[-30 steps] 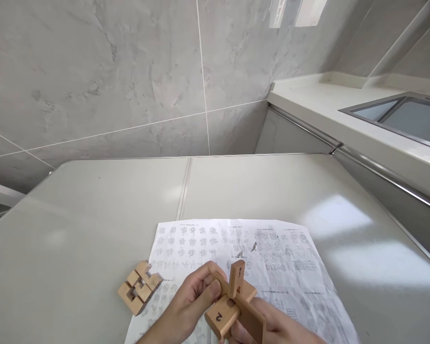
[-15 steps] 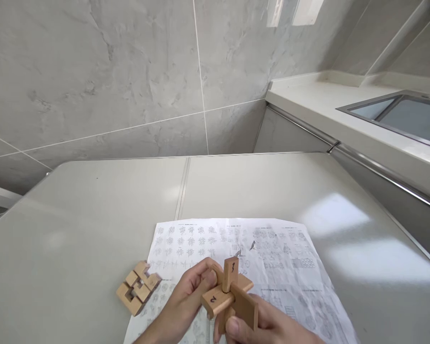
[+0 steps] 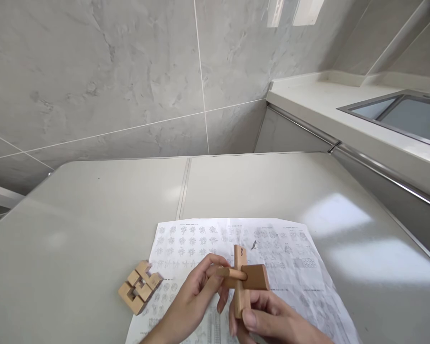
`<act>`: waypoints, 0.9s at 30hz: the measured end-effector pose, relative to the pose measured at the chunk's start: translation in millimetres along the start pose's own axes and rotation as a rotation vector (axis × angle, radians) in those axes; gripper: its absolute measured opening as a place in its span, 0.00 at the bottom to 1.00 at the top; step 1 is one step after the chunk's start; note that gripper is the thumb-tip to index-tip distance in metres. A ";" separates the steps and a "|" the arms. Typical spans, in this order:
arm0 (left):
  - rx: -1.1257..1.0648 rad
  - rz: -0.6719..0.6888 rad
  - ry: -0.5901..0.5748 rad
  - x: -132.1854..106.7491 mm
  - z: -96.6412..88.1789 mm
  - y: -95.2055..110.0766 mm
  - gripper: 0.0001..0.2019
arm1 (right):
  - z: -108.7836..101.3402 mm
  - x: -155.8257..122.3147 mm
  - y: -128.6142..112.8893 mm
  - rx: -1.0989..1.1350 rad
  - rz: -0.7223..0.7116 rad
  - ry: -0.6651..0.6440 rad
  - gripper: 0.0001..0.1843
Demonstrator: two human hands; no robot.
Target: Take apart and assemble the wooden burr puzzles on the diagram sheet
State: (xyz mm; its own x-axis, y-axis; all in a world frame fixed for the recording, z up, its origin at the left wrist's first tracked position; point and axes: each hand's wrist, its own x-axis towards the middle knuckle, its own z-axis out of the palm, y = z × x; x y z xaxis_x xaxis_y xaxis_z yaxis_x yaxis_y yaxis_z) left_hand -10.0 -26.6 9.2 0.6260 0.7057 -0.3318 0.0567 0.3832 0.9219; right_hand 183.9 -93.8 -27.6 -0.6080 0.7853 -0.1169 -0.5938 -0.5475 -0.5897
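Head view: left hand (image 3: 198, 294) and right hand (image 3: 272, 315) fingers pinch a brown wooden cross (image 3: 241, 287), likely light, rigid, best gripped at six o'clock.

A pale, glossy table (image 3: 93, 215) fills the lower view, with a narrow seam (image 3: 184, 188) running down from its far edge and bright patches of light (image 3: 338, 215) on its right side. A creased white sheet (image 3: 308, 286) lies on it, printed with small diagrams — too fine to read — and marked by a little dark shape (image 3: 254, 245). Behind rises a grey marbled wall (image 3: 136, 71) crossed by white lines. At right is a white counter (image 3: 308, 95) with a metal rail (image 3: 301, 125) below its edge and a metal-framed recess, probably a sink (image 3: 412, 117).
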 end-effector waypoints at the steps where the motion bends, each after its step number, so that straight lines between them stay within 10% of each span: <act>1: -0.009 0.012 -0.011 0.7 -0.7 -2.3 0.21 | -0.5 1.5 0.0 0.033 -0.022 0.001 0.18; 12: -0.024 -0.013 0.000 2.1 -3.8 -6.3 0.21 | -3.5 9.4 -32.6 0.285 -0.335 0.446 0.12; 27: 0.077 -0.058 -0.022 -1.9 -3.5 -4.9 0.24 | -32.5 -3.9 -62.2 0.446 -0.519 0.539 0.09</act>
State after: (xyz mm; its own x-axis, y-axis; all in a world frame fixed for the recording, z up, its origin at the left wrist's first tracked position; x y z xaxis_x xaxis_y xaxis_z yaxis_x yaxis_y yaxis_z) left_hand -14.2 -27.8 4.6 0.6368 0.6701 -0.3813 0.1524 0.3753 0.9143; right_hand 240.3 -53.4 -16.5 0.0622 0.9350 -0.3493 -0.9462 -0.0561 -0.3187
